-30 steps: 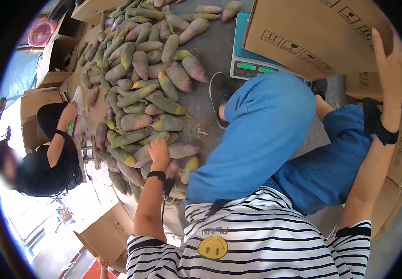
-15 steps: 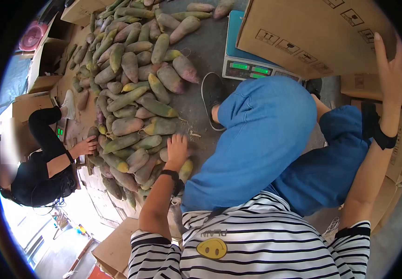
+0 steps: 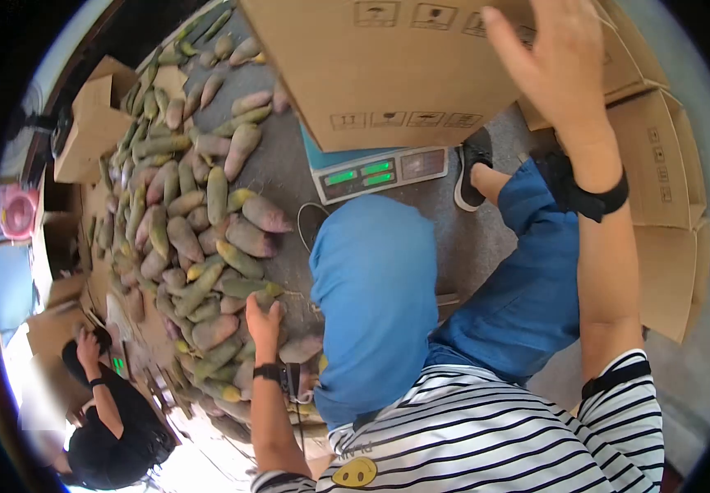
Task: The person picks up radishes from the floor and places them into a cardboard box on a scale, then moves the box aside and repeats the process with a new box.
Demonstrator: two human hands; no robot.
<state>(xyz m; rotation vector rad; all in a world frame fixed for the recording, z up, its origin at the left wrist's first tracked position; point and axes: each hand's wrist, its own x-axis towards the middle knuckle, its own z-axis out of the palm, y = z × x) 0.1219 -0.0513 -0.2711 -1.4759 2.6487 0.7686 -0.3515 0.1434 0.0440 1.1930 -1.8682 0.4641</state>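
Note:
A large heap of green-and-pink radishes (image 3: 182, 234) covers the floor to my left. My left hand (image 3: 265, 329) is at the heap's near edge, thumb and fingers apart, just below a green radish (image 3: 244, 287). Whether it touches that radish I cannot tell. My right hand (image 3: 564, 78) is spread against the upper right side of a big cardboard box (image 3: 396, 74), its thumb over the printed symbols. The box rests on a digital scale (image 3: 384, 174) with lit green displays. The inside of the box is out of sight.
Flattened or folded cartons (image 3: 659, 164) stand at my right. My bent knee (image 3: 375, 271) is between the heap and the scale. A co-worker (image 3: 121, 435) in black sits beyond the heap at lower left. Another carton (image 3: 92, 127) and a pink fan (image 3: 18, 211) are farther off.
The view has swung, so box and scale appear farther left. My left hand has gone from lying on the radishes to thumb raised. The co-worker's hand has left the heap and is raised.

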